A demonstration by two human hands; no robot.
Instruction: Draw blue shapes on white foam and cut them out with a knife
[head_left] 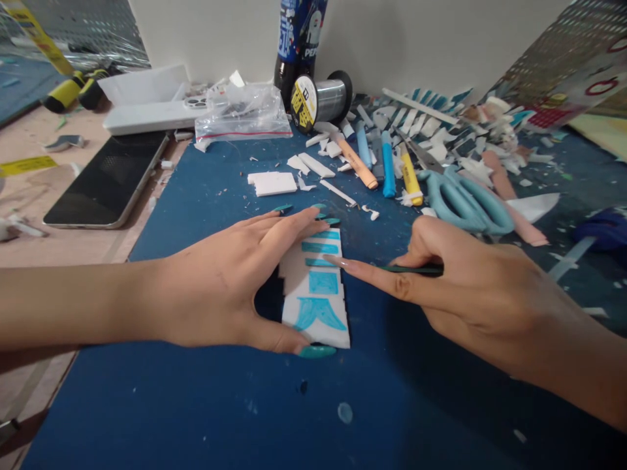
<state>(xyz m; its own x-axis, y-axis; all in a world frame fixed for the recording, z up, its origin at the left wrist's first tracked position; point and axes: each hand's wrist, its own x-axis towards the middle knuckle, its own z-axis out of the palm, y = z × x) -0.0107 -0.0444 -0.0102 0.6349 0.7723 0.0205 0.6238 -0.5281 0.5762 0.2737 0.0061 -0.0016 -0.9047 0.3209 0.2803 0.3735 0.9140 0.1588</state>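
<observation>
A flat white foam piece (313, 326) with bright blue coloured shapes lies on the blue mat. My left hand (220, 281) holds it down from the left, thumb at the near edge and fingers at the far end. From the right, my right hand (455, 294) grips a slim dark tool (416, 268) between thumb and curled fingers. Its index finger stretches out to the foam's right edge, beside the blue bars. The tool's tip is hidden, so I cannot tell its exact kind. Beyond the hands lies a small blank white foam piece (272, 184).
Teal-handled scissors (465, 202) lie near my right hand. Behind are markers (388, 163), a wire spool (330, 98), a dark bottle (296, 52) and heaped foam scraps (435, 124). At left are a phone (108, 183), a zip bag (245, 114) and a white box (147, 114).
</observation>
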